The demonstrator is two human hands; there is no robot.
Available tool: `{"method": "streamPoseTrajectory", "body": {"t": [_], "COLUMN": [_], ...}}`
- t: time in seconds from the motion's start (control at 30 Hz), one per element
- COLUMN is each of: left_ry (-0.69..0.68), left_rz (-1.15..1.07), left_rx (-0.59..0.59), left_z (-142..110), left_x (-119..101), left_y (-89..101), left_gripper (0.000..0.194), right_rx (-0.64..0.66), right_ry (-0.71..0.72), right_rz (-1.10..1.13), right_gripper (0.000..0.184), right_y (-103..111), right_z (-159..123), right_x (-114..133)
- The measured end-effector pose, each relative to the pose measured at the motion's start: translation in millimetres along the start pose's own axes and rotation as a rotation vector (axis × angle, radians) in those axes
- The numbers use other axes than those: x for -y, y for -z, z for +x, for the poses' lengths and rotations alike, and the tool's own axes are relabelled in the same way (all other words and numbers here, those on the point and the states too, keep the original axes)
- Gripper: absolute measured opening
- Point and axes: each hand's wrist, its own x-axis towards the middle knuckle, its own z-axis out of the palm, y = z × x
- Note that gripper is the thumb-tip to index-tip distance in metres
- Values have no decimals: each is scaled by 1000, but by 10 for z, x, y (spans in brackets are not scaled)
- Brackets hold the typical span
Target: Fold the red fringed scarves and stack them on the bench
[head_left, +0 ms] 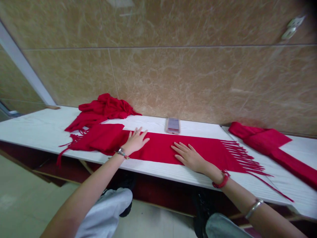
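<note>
Two hands, a left hand (135,142) and a right hand (188,157); one worktop (32,122); three red cloth items: one flat scarf (158,147), one crumpled heap (106,107), one folded strip (264,143); one phone (172,125).

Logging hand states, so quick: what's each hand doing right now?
Left hand: open, palm down on the red scarf.
Right hand: open, palm down on the same scarf.

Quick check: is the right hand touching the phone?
Apart. The head view shows a strip of bare red scarf between the fingertips of the right hand and the near edge of the phone.
</note>
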Motion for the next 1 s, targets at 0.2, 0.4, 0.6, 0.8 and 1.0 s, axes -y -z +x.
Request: {"method": "streamPoseTrajectory", "body": {"t": [0.2,0.4,0.6,0.8,1.0], "left_ry": [-10,322,125,-214,-269], "left_rz": [-117,-104,-91,-146,-145], "left_rx": [160,116,177,161,401], "left_z": [52,85,-50,-304,-253], "left_x": [-98,251,-91,-586,-184], "left_y": [-181,-186,-141,-79,261], "left_gripper": [58,67,62,59,52], "right_rx": [20,75,119,14,-6], "right_ry": [-3,-18,-31,-27,-64], "right_rz": [-62,-125,-56,14,50], "right_gripper": [49,48,47,53,51], "right_y": [13,-25,132,293,245], "right_z": [-168,-362,-26,598,877], "right_x": [-166,-510,-212,296,454]}}
